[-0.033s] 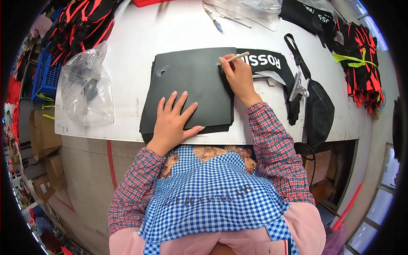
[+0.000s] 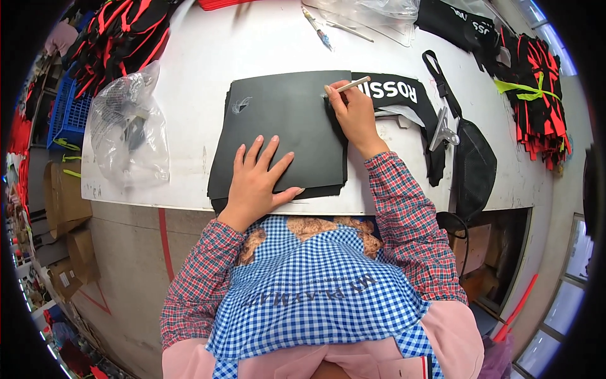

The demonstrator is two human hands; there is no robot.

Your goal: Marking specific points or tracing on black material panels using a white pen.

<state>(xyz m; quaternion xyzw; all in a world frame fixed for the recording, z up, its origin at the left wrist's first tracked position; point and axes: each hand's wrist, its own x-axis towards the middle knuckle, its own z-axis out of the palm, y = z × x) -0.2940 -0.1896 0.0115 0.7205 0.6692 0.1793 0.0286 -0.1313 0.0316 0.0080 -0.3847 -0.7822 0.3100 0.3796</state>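
Left hand [image 2: 259, 180] open, palm down, fingers spread over the lower middle of the black sheet [image 2: 290, 120], thumb pointing right. Right hand [image 2: 357, 120] closed around a slim pale pencil-like stick [image 2: 353, 85], pinched near its lower end; that end points at the sheet's upper right area, just inside the edge. Can't tell if the tip touches.

Black sheet tops a stack of dark sheets, uneven edges showing along the bottom, on the white table [image 2: 189, 167], near the front edge, directly before the person. Pale scratchy marks around 1 small dark spot at the sheet's upper left.

Right of the sheet: black fabric piece [image 2: 407, 82] with white lettering, curving down toward the front. Silver metal clip [image 2: 445, 131] at the fabric's right side, beside a black pouch [image 2: 475, 164] with a strap. Left of the sheet, well apart: crumpled clear plastic bag [image 2: 129, 136].

Far side of table: 1 clear pen [image 2: 317, 28] and 1 thin stick [image 2: 350, 30], near each other. Black-and-red bundles at both sides, left bundle [image 2: 123, 44] and right bundle [image 2: 536, 95], the right tied with a yellow-green strip [image 2: 533, 90]. Person wears a blue checked apron [image 2: 315, 278] and plaid sleeves [image 2: 202, 278].
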